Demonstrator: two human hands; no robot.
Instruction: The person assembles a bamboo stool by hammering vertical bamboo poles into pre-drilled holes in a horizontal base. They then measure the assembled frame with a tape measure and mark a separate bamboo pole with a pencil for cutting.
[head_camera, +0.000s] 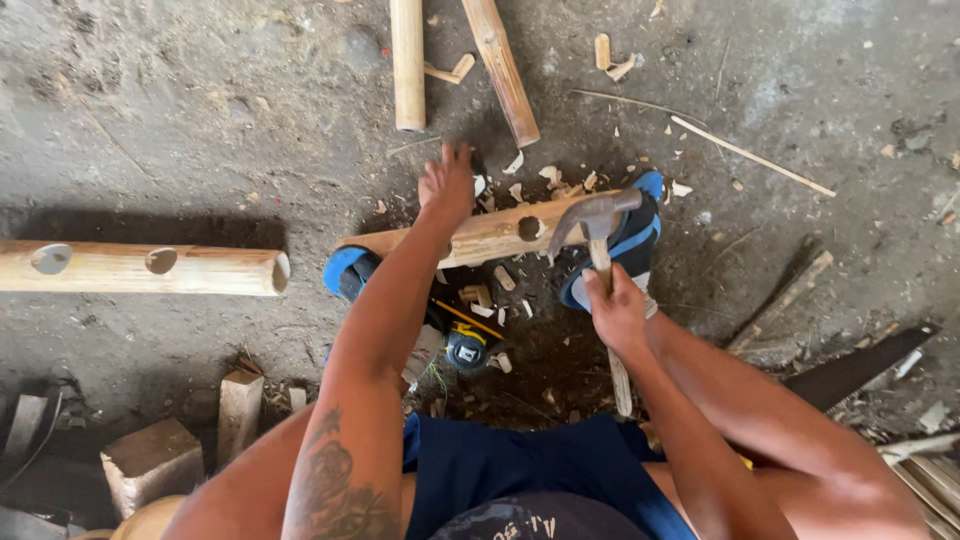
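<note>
The right hand (615, 310) is clenched round a hammer (598, 250) handle, head poised just right of a round hole (529, 228) at 11 o'clock. The left hand (447, 185) presses, fingers spread, on the bamboo pole (480, 238), whose long axis runs 8 to 2 o'clock across two blue sandals (620, 250).

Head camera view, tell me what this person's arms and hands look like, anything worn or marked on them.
Both arms are bare, with no sleeves, gloves, watch or rings visible. The left forearm carries a dark tattoo near the elbow. The left hand and right hand are bare and unmarked. Dark blue shorts show below.
</note>
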